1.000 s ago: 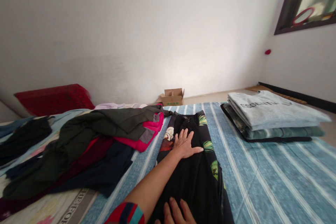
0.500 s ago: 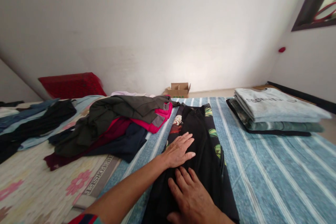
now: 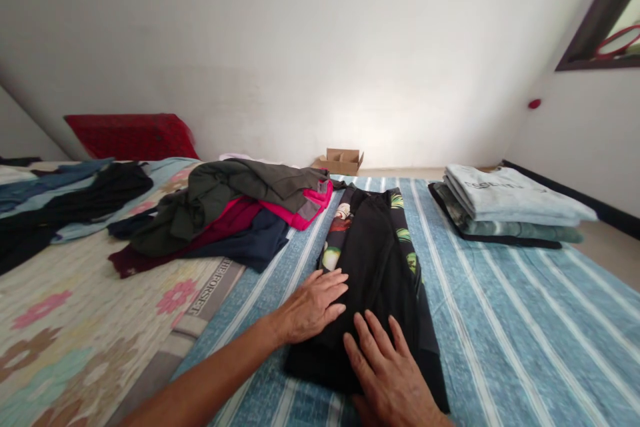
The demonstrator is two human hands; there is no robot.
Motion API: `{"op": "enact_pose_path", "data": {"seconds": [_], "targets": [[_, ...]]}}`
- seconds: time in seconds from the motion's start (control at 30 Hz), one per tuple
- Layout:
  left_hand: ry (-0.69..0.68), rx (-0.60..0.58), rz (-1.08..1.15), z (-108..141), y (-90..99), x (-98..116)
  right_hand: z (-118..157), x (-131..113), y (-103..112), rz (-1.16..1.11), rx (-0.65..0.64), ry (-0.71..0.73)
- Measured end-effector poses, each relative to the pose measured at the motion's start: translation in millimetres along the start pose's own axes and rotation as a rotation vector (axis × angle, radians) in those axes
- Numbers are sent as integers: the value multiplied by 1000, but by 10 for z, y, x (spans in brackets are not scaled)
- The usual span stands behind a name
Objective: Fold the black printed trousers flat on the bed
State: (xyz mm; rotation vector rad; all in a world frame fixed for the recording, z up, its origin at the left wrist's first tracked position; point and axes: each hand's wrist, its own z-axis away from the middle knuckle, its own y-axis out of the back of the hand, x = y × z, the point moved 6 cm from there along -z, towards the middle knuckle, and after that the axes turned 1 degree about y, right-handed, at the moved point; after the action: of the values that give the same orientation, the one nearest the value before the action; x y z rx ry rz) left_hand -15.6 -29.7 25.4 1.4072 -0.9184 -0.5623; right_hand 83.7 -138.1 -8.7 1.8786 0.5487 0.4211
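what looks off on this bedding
The loose heap of clothes stands out: olive, pink, maroon and navy garments lie crumpled across the edge of the striped blue cover, unlike the neatly folded stack on the right.

right hand (image 3: 393, 370) free rightward, clothes pile (image 3: 210, 213) — left

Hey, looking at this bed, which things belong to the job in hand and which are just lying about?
Job in hand: left hand, right hand, black leaf-print garment.

Lying about: folded stack of clothes, heap of clothes, cardboard box, red cushion.

Window frame (image 3: 593, 20) cut off top right
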Motion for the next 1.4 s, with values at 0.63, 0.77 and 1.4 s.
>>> {"op": "enact_pose_path", "data": {"seconds": [0.63, 0.77, 1.4], "targets": [[-21, -33, -56, 614, -159, 343, -21, -174, -10, 289, 228, -141], [11, 7, -80, 634, -214, 406, -40, -145, 3, 277, 255, -179], [47, 174, -378, 459, -507, 461, -209, 16, 28, 141, 160, -216]]}}
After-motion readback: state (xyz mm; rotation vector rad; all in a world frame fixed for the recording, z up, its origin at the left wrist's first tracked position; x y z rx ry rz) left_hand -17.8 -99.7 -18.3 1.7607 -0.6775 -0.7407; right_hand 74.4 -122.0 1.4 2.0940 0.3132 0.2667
